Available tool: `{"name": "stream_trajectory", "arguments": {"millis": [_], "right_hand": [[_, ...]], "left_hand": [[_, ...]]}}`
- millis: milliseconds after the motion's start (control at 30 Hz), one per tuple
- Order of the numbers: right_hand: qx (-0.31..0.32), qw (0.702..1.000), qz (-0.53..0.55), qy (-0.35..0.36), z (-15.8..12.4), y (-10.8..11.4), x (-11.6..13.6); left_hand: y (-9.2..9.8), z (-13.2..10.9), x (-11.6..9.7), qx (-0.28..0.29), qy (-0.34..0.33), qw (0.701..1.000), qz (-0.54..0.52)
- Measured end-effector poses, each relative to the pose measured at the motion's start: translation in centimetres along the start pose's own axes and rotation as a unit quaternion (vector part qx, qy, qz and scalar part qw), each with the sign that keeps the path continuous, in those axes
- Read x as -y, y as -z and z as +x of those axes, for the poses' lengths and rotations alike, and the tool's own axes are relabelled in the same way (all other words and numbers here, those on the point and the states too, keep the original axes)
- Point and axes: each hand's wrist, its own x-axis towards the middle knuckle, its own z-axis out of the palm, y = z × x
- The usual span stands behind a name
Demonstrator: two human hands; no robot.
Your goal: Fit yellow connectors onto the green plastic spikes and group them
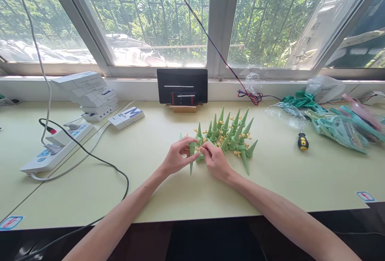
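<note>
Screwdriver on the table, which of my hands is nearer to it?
Right. Your right hand is left of the screwdriver, at the green spike both hands hold; the left hand sits farther left, beyond it.

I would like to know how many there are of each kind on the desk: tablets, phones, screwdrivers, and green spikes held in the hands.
Tablet: 1
Phone: 1
Screwdriver: 1
Held green spike: 1
Total: 4

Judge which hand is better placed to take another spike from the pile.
Right, probably: both hands hold one spike, but the right hand lies beside the pile, the left hand farther off.
</note>
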Motion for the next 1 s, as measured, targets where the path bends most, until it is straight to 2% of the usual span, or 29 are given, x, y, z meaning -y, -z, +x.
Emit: {"name": "stream_trajectory", "arguments": {"millis": [667,833,1000], "right_hand": [[0.000,1.000,-0.006,-0.010,0.10,-0.30,-0.22],[-0.001,1.000,-0.006,-0.010,0.14,-0.44,-0.51],[0.035,0.997,-0.061,0.035,0.16,-0.06,-0.56]], "left_hand": [[-0.47,-0.26,-0.31,-0.001,-0.055,0.997,0.047],[-0.30,-0.14,-0.10,0.000,-0.027,0.999,0.019],[-0.24,-0.10,0.23,-0.003,0.028,0.998,-0.058]]}}
